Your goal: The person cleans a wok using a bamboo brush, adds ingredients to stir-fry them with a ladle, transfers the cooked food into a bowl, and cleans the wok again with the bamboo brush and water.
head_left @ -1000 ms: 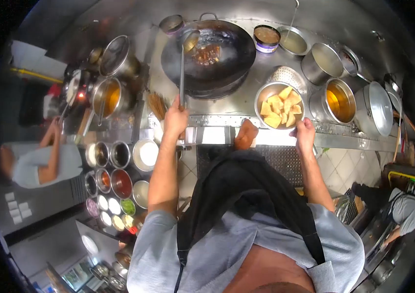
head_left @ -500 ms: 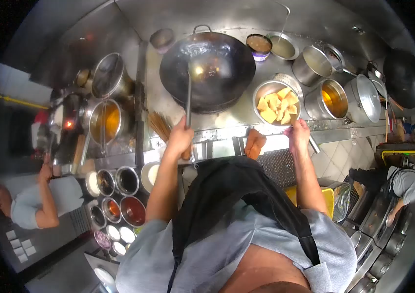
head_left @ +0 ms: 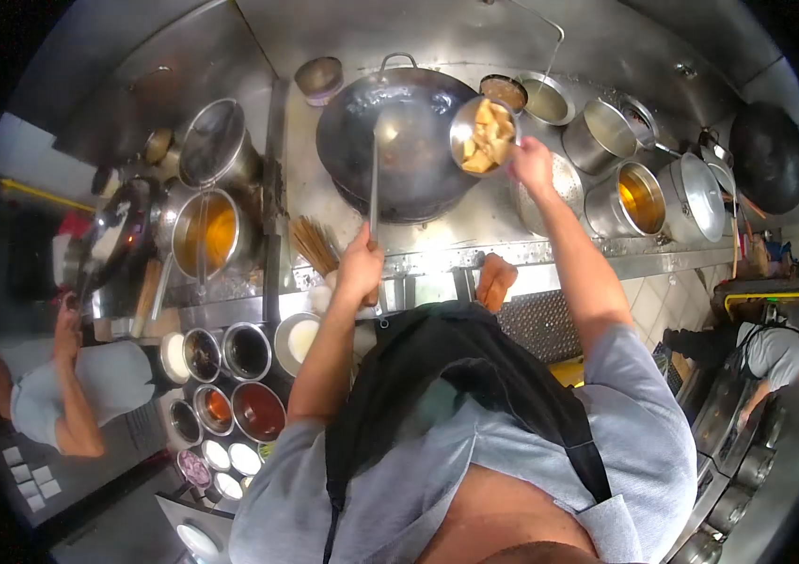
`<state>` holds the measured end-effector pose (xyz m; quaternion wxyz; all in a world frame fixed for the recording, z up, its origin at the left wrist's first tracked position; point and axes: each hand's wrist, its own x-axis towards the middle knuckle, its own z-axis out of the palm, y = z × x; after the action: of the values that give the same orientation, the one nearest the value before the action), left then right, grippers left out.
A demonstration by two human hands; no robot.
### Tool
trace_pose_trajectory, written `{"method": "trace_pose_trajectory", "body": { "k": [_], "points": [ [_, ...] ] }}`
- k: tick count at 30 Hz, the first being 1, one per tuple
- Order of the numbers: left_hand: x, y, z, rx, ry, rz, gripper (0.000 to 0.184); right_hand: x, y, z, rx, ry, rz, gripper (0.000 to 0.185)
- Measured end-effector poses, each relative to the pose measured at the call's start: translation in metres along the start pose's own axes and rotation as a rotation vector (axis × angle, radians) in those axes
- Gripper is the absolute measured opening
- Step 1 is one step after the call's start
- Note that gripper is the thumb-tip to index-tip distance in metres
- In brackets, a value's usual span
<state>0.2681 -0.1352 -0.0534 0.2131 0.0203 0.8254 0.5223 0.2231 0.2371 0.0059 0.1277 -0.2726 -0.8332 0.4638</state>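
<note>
The person's right hand [head_left: 533, 162] is closed around the near right edge of a round, shiny metal bowl [head_left: 458, 134]. The left hand [head_left: 359, 268] is wrapped firmly around the lower part of a long-handled metal ladle [head_left: 374, 193], whose head sits inside a large, round, blackened metal wok [head_left: 341, 141].

The bowl is held above the wok's right rim. In it is a heap of thick, angular, golden-yellow chunks [head_left: 487, 139], crowded towards the hand's side and leaving bare metal on the other. The wok's inside is dark and glossy at the back; haze blurs the small brownish contents around the ladle head.

Just behind the bowl, at the wok's back right, stands a round tin of brown paste-like stuff [head_left: 505, 91]. Near it is a wide metal basin of cloudy pale liquid [head_left: 547, 101]. To the wok's right are a perforated metal colander [head_left: 564, 193], a deep steel pot of murky pale liquid [head_left: 606, 132] and a steel pot of clear amber liquid [head_left: 641, 197]. Left of the wok, a second pot [head_left: 211, 230] also holds amber liquid. In front and to the wok's left, small round metal tubs hold dark sauce [head_left: 247, 350], red sauce [head_left: 258, 411] and chopped pale-purple pieces [head_left: 194, 468].
</note>
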Motion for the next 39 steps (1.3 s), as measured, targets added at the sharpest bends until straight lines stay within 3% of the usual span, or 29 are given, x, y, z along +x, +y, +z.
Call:
{"method": "trace_pose_trajectory", "body": {
  "k": [2, 4, 5, 8, 9, 13, 15, 17, 18, 20, 21, 24, 26, 28, 31, 34, 37, 39],
  "points": [
    [-0.019, 0.007, -0.007, 0.079, 0.083, 0.038, 0.062, 0.034, 0.011, 0.035, -0.444, 0.181, -0.443, 0.016],
    [-0.029, -0.011, -0.022, 0.168, 0.149, 0.163, 0.061, 0.037, -0.021, 0.054, -0.568, 0.090, -0.551, 0.017],
    [-0.040, 0.001, -0.028, 0.149, 0.132, 0.055, 0.061, 0.047, -0.024, 0.065, -0.580, 0.116, -0.633, 0.015],
    [-0.060, 0.019, -0.042, 0.212, 0.115, -0.057, 0.065, 0.057, -0.056, 0.068, -0.694, 0.103, -0.586, 0.018],
    [-0.061, 0.012, -0.044, 0.260, 0.179, 0.022, 0.065, 0.058, -0.064, 0.063, -0.681, 0.147, -0.643, 0.016],
    [-0.078, 0.021, -0.052, 0.226, 0.210, 0.064, 0.065, 0.058, -0.057, 0.021, -0.497, 0.477, -0.815, 0.012],
    [-0.073, -0.008, -0.049, 0.209, 0.246, 0.185, 0.066, 0.026, -0.041, -0.012, -0.350, 0.532, -0.710, 0.014],
    [-0.072, -0.013, -0.048, 0.107, 0.202, 0.158, 0.066, -0.013, -0.007, -0.045, -0.189, 0.700, -0.582, 0.018],
    [-0.077, -0.005, -0.043, 0.030, 0.137, 0.051, 0.066, -0.047, 0.012, -0.064, -0.099, 0.621, -0.311, 0.018],
    [-0.099, 0.038, -0.023, 0.073, 0.147, -0.113, 0.065, -0.108, 0.091, -0.089, 0.210, 0.636, -0.054, 0.018],
    [-0.102, 0.038, -0.011, -0.049, 0.146, -0.070, 0.065, -0.158, 0.102, -0.113, 0.354, 0.617, 0.185, 0.017],
    [-0.035, -0.070, -0.016, -0.018, 0.165, 0.318, 0.067, -0.290, 0.195, -0.168, 0.679, 0.945, 0.458, 0.019],
    [-0.075, 0.002, 0.016, -0.140, 0.098, 0.106, 0.071, -0.386, 0.253, -0.207, 0.701, 1.252, 0.480, 0.015],
    [-0.092, 0.031, 0.041, -0.201, 0.114, 0.103, 0.071, -0.487, 0.304, -0.241, 0.766, 1.598, 0.515, 0.014],
    [-0.092, 0.038, 0.064, -0.120, 0.085, 0.121, 0.069, -0.627, 0.368, -0.275, 0.865, 1.901, 0.590, 0.023],
    [-0.089, 0.042, 0.078, -0.149, 0.065, 0.108, 0.067, -0.711, 0.391, -0.284, 0.948, 2.229, 0.670, 0.030],
    [-0.076, 0.039, 0.089, -0.186, 0.036, 0.099, 0.066, -0.759, 0.424, -0.268, 1.042, 2.418, 0.706, 0.034],
    [-0.104, 0.058, 0.097, -0.219, 0.041, 0.072, 0.066, -0.797, 0.477, -0.237, 1.011, 2.274, 0.895, 0.043]
  ]
}}
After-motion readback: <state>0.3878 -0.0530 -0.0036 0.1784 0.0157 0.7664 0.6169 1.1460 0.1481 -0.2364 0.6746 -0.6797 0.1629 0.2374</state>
